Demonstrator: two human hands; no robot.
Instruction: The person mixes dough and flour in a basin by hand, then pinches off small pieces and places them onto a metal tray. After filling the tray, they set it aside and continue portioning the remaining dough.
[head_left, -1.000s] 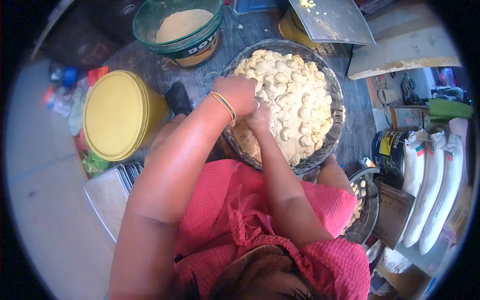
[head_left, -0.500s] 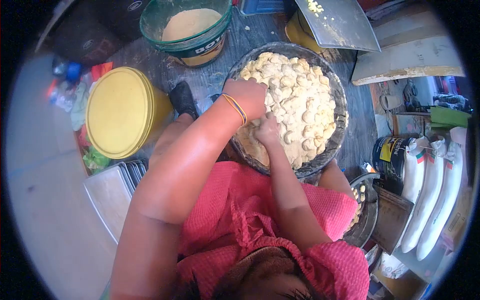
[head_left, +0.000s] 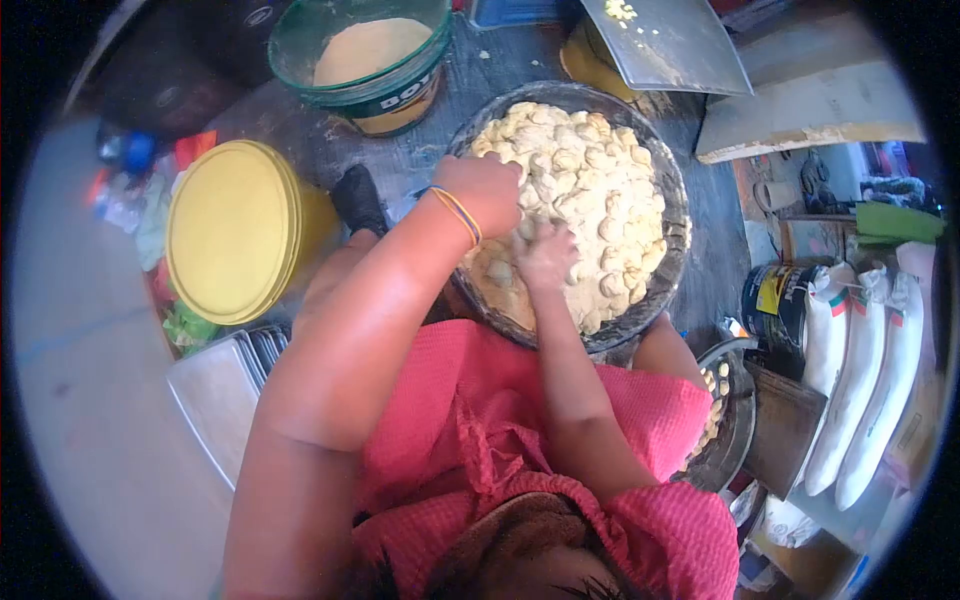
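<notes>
Spreading over dough pieces (head_left: pixel 605 205), right hand (head_left: pixel 547 255), fingers apart, earlier curled; left hand (head_left: pixel 485 190), fingers' hold unclear

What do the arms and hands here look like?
The left hand and right hand are human and gloveless. A thin yellow-and-dark band circles the left wrist; the right has none. The right sleeve is short, textured and pink. No cables show.

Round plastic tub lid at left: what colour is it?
Yellow; the round plastic tub lid shows best in the head view.
</notes>
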